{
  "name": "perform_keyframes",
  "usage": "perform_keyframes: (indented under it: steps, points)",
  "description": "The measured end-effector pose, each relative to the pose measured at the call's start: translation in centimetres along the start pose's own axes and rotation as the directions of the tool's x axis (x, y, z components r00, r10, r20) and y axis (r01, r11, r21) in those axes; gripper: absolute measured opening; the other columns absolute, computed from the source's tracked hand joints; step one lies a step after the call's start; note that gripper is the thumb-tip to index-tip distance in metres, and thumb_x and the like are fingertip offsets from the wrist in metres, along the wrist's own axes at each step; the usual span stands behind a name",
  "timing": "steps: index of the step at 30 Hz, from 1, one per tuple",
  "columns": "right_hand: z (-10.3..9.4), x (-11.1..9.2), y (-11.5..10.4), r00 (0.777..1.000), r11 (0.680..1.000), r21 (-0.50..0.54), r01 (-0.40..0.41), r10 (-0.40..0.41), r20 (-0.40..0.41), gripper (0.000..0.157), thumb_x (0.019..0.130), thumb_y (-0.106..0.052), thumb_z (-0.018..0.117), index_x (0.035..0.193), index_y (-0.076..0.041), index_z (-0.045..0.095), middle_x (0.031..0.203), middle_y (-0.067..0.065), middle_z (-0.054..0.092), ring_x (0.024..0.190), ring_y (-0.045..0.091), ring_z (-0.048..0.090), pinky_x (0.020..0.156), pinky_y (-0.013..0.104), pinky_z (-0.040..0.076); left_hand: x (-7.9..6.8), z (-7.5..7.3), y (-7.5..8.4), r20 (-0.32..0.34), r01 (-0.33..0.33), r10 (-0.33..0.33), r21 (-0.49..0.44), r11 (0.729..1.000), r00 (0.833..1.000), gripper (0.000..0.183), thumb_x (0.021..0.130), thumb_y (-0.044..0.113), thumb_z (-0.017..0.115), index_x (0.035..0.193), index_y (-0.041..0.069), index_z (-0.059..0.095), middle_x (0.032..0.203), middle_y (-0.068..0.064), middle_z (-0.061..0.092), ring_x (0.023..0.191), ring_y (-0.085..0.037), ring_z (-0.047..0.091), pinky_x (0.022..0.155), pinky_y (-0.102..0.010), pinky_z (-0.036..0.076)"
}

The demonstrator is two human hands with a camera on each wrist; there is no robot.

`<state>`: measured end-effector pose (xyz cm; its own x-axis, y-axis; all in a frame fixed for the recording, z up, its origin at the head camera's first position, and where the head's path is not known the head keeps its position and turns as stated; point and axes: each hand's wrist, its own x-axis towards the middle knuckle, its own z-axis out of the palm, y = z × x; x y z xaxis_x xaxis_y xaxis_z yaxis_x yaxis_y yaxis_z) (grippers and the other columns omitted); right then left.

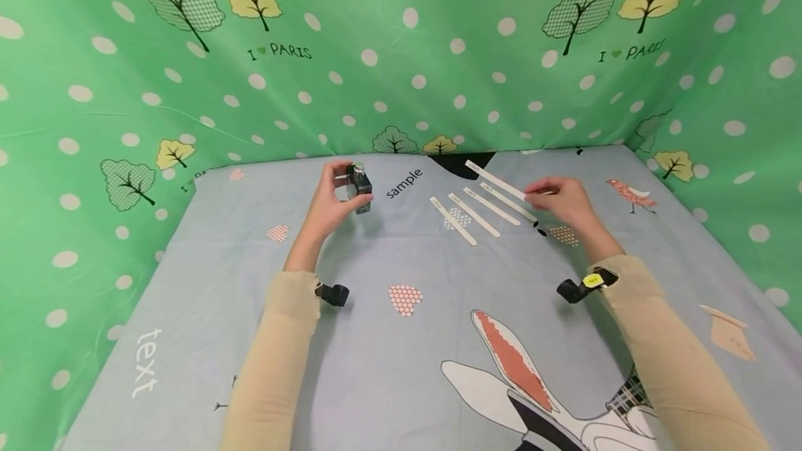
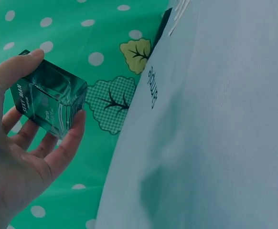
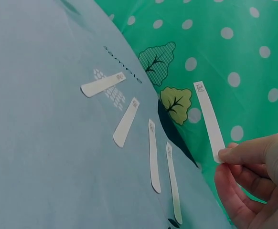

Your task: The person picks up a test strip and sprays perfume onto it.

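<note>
My left hand grips a dark glass perfume bottle between thumb and fingers, raised over the far left part of the table. A silvery spray top shows on it in the head view, and light lettering marks its side in the left wrist view. On the right, my right hand pinches one end of a white paper test strip, held up off the cloth. Several similar strips lie fanned out on the table to its left, each with small print at the far end.
A pale blue printed cloth covers the table, with hearts, a rabbit and the word "sample" on it. Green dotted fabric hangs behind and along both sides. Each wrist wears a small black camera.
</note>
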<state>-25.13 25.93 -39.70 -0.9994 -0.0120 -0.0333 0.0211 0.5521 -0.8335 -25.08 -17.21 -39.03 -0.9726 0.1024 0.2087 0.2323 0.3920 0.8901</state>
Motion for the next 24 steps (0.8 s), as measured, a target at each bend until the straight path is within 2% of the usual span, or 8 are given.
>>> perform_keyframes:
  steps: [2,11,19,24]
  points:
    - [0.2,0.1,-0.3,1.000,1.000,0.005,0.001,-0.001,0.004,0.033,0.092,-0.019,0.072,0.115,0.005,0.068,0.084,-0.014,0.065,0.073,0.001,0.068,0.074,0.025,0.059,-0.2,-0.1,0.1,-0.012,-0.018,0.018,-0.002,1.000,1.000,0.077,0.085,0.010,0.078,0.147,0.010,0.032,0.142,-0.019,0.045,0.128,-0.038,0.049,0.092,-0.053,0.055]
    - [0.8,0.6,-1.8,1.000,1.000,0.004,-0.004,0.003,0.025,0.031,0.093,-0.019,0.071,0.116,0.002,0.068,0.086,-0.011,0.066,0.071,-0.002,0.065,0.077,0.028,0.060,-0.9,-0.1,1.0,-0.054,-0.101,0.102,0.009,0.995,0.993,0.084,0.085,0.014,0.080,0.151,0.027,0.028,0.141,-0.020,0.044,0.124,-0.035,0.052,0.088,-0.053,0.058]
    - [1.4,0.8,-3.5,0.999,1.000,0.001,0.007,-0.007,0.034,0.031,0.094,-0.019,0.070,0.117,0.002,0.068,0.092,-0.003,0.070,0.072,-0.004,0.064,0.081,0.030,0.060,-1.5,-0.1,1.7,-0.015,-0.128,0.128,-0.005,0.992,0.992,0.079,0.091,0.011,0.073,0.151,0.021,0.023,0.145,-0.024,0.037,0.129,-0.039,0.050,0.087,-0.057,0.057]
    - [1.7,0.9,-4.4,0.999,0.999,0.037,0.016,-0.018,0.049,0.032,0.093,-0.019,0.072,0.117,0.002,0.069,0.088,-0.009,0.071,0.076,0.002,0.068,0.075,0.021,0.058,-1.7,0.3,1.6,0.009,-0.174,0.174,0.001,0.985,0.985,0.072,0.093,0.013,0.070,0.148,0.020,0.024,0.146,-0.021,0.037,0.127,-0.038,0.050,0.085,-0.054,0.058]
